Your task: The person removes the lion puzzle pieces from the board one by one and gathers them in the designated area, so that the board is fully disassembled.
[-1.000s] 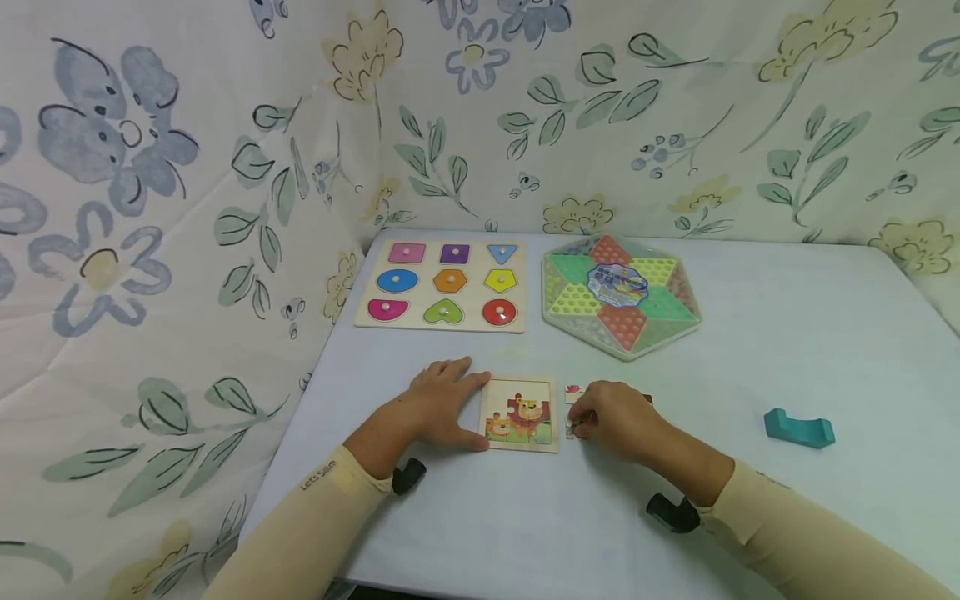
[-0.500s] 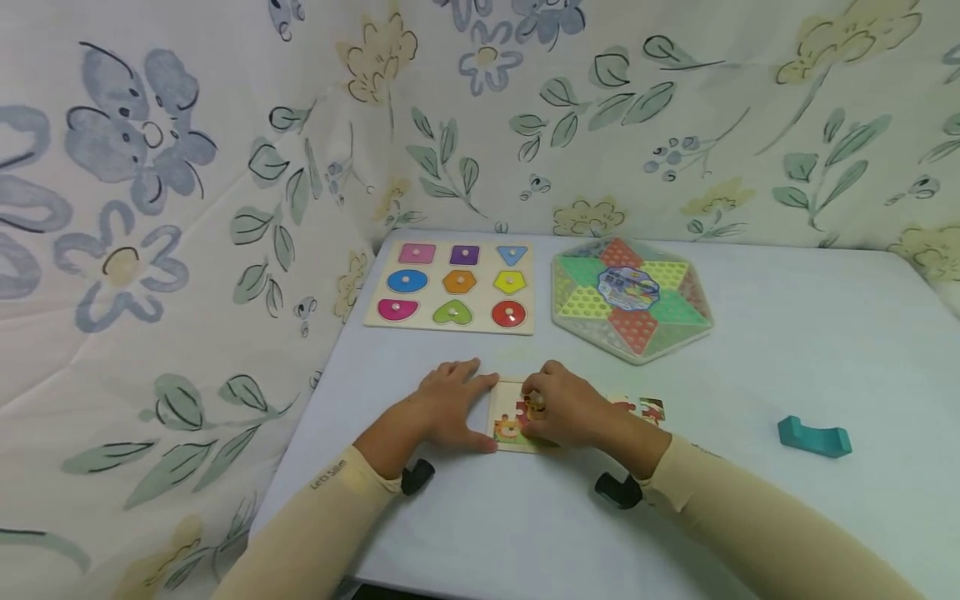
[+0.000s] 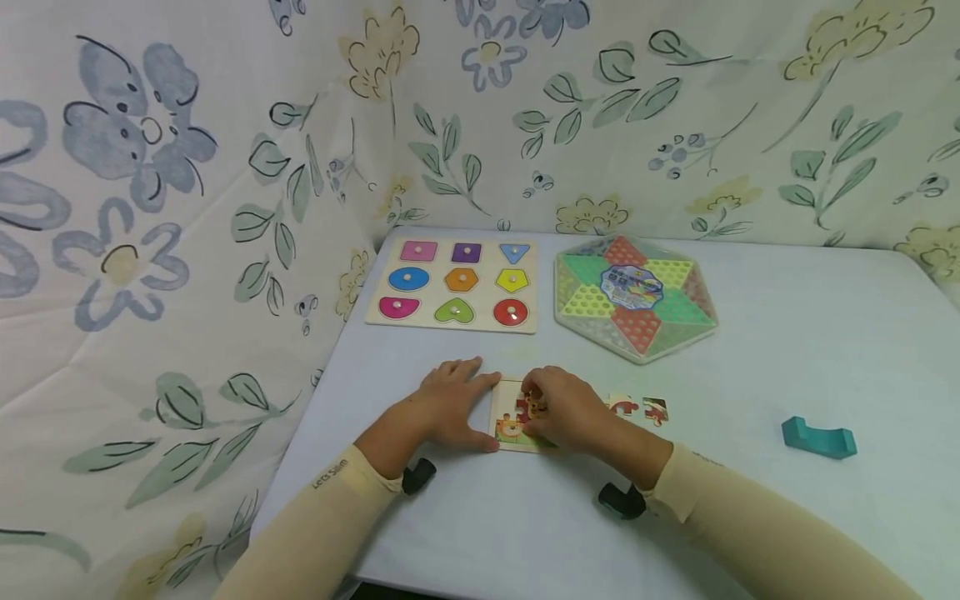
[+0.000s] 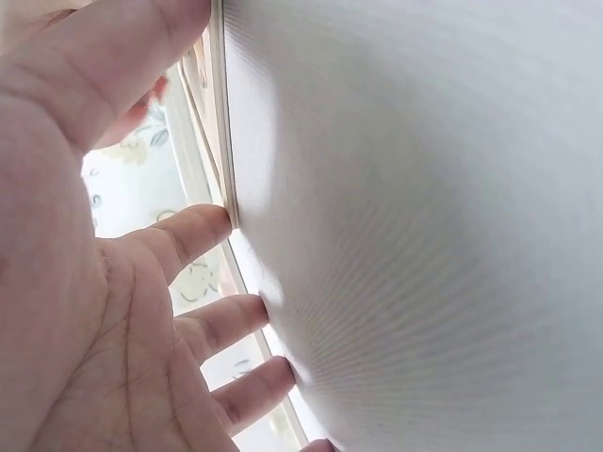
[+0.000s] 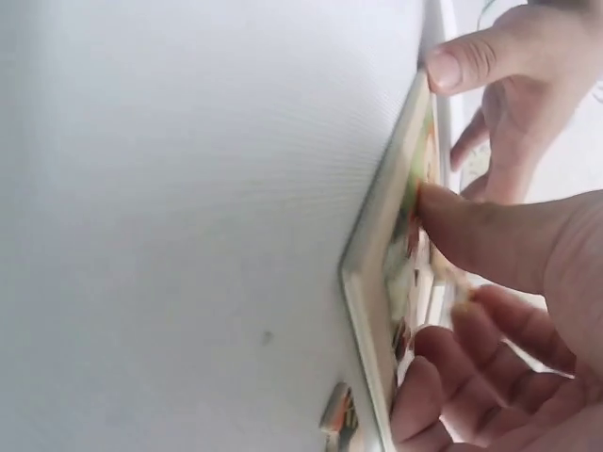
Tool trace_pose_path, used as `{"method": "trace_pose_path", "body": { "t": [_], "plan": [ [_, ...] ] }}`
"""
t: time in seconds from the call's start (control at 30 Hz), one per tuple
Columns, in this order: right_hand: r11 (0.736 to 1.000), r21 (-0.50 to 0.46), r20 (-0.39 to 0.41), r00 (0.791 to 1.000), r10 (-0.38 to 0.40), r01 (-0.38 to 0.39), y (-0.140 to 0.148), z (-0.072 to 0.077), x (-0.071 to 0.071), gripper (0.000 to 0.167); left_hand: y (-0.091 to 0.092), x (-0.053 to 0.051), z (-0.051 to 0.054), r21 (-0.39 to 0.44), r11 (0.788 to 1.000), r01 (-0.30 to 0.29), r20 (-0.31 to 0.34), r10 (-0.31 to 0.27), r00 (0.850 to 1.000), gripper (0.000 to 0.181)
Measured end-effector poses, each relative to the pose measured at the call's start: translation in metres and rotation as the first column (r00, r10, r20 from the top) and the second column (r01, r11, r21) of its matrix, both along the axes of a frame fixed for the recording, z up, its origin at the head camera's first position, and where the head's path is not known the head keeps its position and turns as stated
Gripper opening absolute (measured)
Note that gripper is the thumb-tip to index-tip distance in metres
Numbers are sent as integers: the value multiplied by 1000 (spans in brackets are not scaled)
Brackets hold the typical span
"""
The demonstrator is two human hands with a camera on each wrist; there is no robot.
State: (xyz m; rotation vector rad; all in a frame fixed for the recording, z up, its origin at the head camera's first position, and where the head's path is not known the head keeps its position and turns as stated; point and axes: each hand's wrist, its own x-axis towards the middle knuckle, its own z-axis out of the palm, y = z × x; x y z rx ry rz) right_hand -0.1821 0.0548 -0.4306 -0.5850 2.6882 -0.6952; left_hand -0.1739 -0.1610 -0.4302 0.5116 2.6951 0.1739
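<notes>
A small square wooden jigsaw puzzle board (image 3: pixel 510 390) with a lion-like animal picture lies flat on the white table. My left hand (image 3: pixel 452 406) rests beside it, fingers spread, with the thumb and a fingertip touching its left edge. Over the board's right half my right hand (image 3: pixel 572 412) pinches a small puzzle piece (image 5: pixel 449 271), mostly hidden by the fingers. The right thumb touches the picture in the right wrist view. Loose puzzle pieces (image 3: pixel 656 410) lie to the right of the board, some partly behind the right hand.
A peg board (image 3: pixel 450 325) with several coloured knobbed shapes lies at the back left. Next to it is a hexagonal Chinese checkers board (image 3: pixel 675 337). A teal curved block (image 3: pixel 819 439) sits on the right. A floral cloth (image 3: pixel 465 167) hangs behind the table.
My right hand has moved left from the loose pieces onto the board with a puzzle piece. Over the last half second it has barely shifted. The left hand stays at the board's edge.
</notes>
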Motion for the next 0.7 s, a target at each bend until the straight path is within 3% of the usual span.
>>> {"method": "trace_pose_path", "body": {
  "t": [0.27, 0.43, 0.57, 0.7],
  "plan": [
    [986, -170, 10, 1000, -4, 5, 14, 6, 1, 19, 3, -2, -1, 7, 1000, 2, 13, -2, 1000, 102],
    [968, -249, 36, 999, -28, 37, 39, 20, 1, 26, 5, -1, -1, 1, 1000, 1, 17, -1, 1000, 103],
    [966, -246, 53, 996, -71, 82, 71, 29, 0, 25, 4, -1, -1, 15, 1000, -11, 14, 10, 1000, 103],
    [978, -182, 97, 992, -84, 101, 102, 28, 1, 22, 1, 0, -1, 12, 1000, -19, 11, 19, 1000, 104]
  ]
}}
